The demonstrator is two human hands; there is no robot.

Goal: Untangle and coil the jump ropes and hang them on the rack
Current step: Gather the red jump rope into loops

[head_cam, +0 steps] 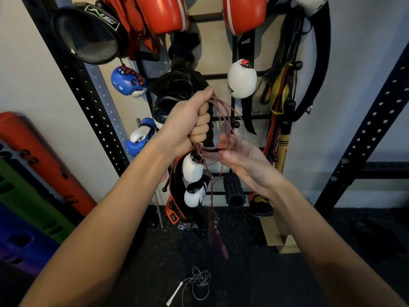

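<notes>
Two ropes matter: the red rope (pixel 223 120) at frame centre, loops clenched in the left hand (pixel 188 122) while the open right hand (pixel 239 156) steadies them; the grey rope (pixel 199 282) lies tangled at lower centre. Dangling handles (pixel 218 238) could snag hanging gear.

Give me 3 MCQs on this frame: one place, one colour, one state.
1. Where is the grey rope?
A. On the floor
B. On the rack
C. In the right hand

2. What colour is the rope being coiled?
A. Yellow
B. Reddish-pink
C. Blue

3. How is the left hand?
A. Flat open
B. Empty at the side
C. Fisted around loops

Key: 1 A, the grey rope lies tangled on the floor. 2 B, the reddish-pink rope shows that colour. 3 C, the left hand grips the coils; the right hand is open.
</notes>
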